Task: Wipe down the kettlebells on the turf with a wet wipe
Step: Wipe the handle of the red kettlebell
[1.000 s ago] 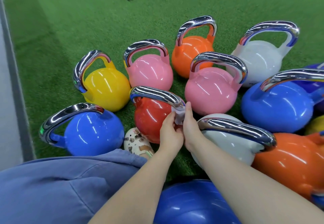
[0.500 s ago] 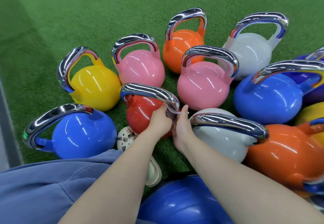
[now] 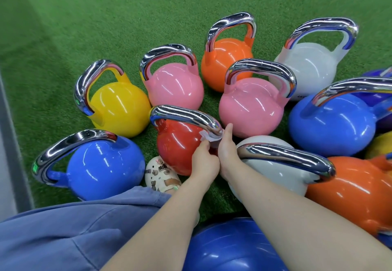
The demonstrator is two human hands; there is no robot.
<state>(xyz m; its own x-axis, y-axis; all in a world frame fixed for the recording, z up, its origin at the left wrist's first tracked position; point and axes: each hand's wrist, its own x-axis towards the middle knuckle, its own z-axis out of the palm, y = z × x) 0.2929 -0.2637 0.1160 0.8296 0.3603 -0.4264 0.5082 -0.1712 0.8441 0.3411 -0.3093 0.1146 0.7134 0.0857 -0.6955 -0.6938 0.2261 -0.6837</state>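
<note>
Eleven or so kettlebells stand clustered on green turf (image 3: 63, 27), centre to right of frame. Item in hand: red kettlebell (image 3: 178, 143), centre. Wet wipe (image 3: 209, 138) is wrapped at the right end of its chrome handle (image 3: 186, 117). Left hand (image 3: 204, 160) pinches the wipe from below; right hand (image 3: 228, 145) holds it against the handle's bend. Progress, judged: handle wiping under way, red body not visibly wiped; yellow, pink, orange, white and blue bells apparently remain.
</note>
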